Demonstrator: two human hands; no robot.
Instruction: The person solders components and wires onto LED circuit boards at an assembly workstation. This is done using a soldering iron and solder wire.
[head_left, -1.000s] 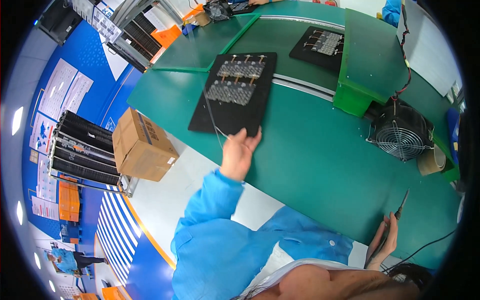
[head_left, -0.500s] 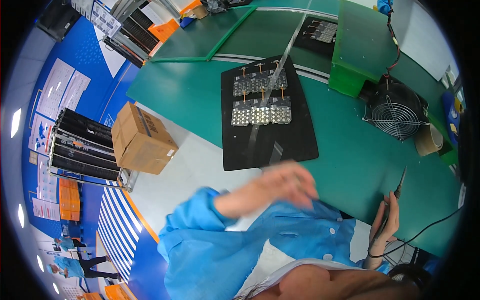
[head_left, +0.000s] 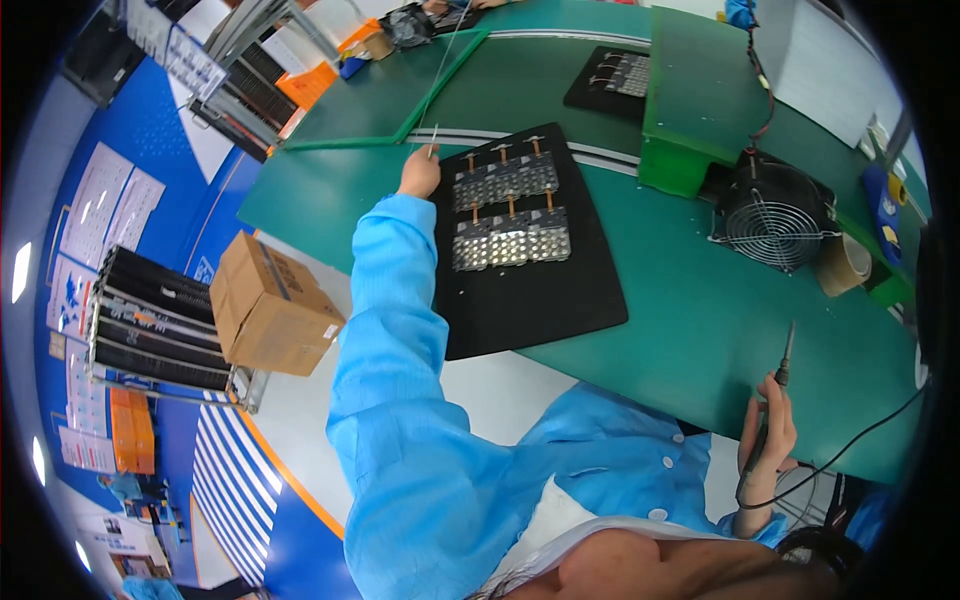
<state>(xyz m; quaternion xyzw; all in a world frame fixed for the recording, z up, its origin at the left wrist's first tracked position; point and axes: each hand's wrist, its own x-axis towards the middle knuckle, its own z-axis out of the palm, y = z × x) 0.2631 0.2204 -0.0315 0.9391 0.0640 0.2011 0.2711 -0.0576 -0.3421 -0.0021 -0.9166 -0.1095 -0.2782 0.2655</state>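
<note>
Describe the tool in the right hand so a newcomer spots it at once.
On the right of the green worktable, find the black fan with the round wire guard. Nearer the person, the right hand holds a corded soldering iron. Unlike the bulky fan and tan tape roll, it is slender, with a narrow metal tip.

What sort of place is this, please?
Probably an electronics assembly workshop: grey studded circuit boards lie on a flat black mat, the right hand holds a dark slender corded tool, and a black wire-guarded fan stands nearby.

Electronics workshop — circuit boards (head_left: 512,240)
</note>
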